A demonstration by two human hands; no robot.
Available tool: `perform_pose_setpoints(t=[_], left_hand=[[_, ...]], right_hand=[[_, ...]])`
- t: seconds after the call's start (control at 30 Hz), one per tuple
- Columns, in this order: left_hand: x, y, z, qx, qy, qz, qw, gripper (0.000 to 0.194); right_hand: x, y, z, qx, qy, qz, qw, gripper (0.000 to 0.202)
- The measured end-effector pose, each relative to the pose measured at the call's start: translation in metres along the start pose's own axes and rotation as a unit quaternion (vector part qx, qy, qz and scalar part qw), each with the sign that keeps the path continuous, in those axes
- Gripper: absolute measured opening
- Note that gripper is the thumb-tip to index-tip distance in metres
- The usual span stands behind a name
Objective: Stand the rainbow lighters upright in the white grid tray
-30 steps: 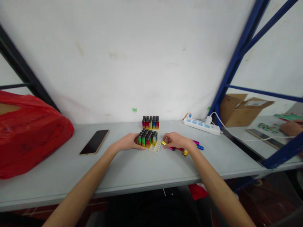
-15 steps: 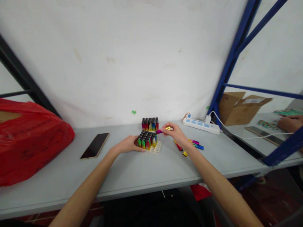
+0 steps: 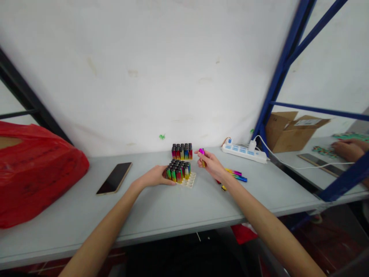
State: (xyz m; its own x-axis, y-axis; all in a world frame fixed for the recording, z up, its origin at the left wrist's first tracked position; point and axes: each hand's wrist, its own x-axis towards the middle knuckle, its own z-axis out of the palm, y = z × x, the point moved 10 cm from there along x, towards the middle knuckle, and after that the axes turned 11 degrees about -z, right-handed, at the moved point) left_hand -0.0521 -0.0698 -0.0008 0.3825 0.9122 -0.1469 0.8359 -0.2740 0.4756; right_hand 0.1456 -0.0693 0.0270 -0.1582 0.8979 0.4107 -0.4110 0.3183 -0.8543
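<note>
My left hand (image 3: pixel 157 176) is wrapped round the left side of a white tray (image 3: pixel 189 181) with round holes, thumb in front. Rows of shiny multicoloured tubes with black tops (image 3: pixel 178 171) stand upright in the tray, and holes show bare at its right and front. My right hand (image 3: pixel 211 164) is closed on a purple-and-gold metallic tube (image 3: pixel 202 156), held nearly upright, just right of the tray and apart from it. Loose metallic tubes (image 3: pixel 236 175) lie behind and beside my right forearm, which partly hides them.
Another block of black-topped tubes (image 3: pixel 182 152) stands at the wall. A phone (image 3: pixel 114 178) and red plastic bag (image 3: pixel 40 173) lie left. On the right are a power strip (image 3: pixel 245 152), a blue rack post (image 3: pixel 271 88), a cardboard box (image 3: pixel 291 130) and another person's hands (image 3: pixel 348 149).
My right hand has turned the purple-and-gold tube from nearly level to nearly upright, a little farther from the standing tubes. My left hand stays at the tray.
</note>
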Motion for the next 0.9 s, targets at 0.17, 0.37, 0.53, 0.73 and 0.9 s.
perform_pose_setpoints(t=[0.17, 0.37, 0.53, 0.73, 0.9], left_hand=[[0.0, -0.002, -0.001, 0.011, 0.006, -0.007, 1.0, 0.063], [0.002, -0.005, 0.0, 0.021, 0.012, -0.01, 1.0, 0.063], [0.0, -0.001, 0.0, 0.015, 0.003, -0.005, 1.0, 0.064], [0.0, -0.002, -0.001, 0.005, 0.005, -0.007, 1.0, 0.063], [0.0, 0.0, -0.001, -0.023, 0.002, 0.003, 1.0, 0.065]], right_hand=[[-0.006, 0.012, 0.008, -0.046, -0.035, 0.067, 0.996, 0.043], [-0.01, 0.024, 0.005, -0.114, -0.026, 0.11, 0.987, 0.054], [-0.01, 0.024, 0.002, -0.158, -0.011, 0.085, 0.984, 0.044], [-0.01, 0.023, 0.006, -0.142, -0.017, 0.082, 0.986, 0.045], [-0.007, 0.016, 0.014, -0.11, -0.043, 0.057, 0.991, 0.055]])
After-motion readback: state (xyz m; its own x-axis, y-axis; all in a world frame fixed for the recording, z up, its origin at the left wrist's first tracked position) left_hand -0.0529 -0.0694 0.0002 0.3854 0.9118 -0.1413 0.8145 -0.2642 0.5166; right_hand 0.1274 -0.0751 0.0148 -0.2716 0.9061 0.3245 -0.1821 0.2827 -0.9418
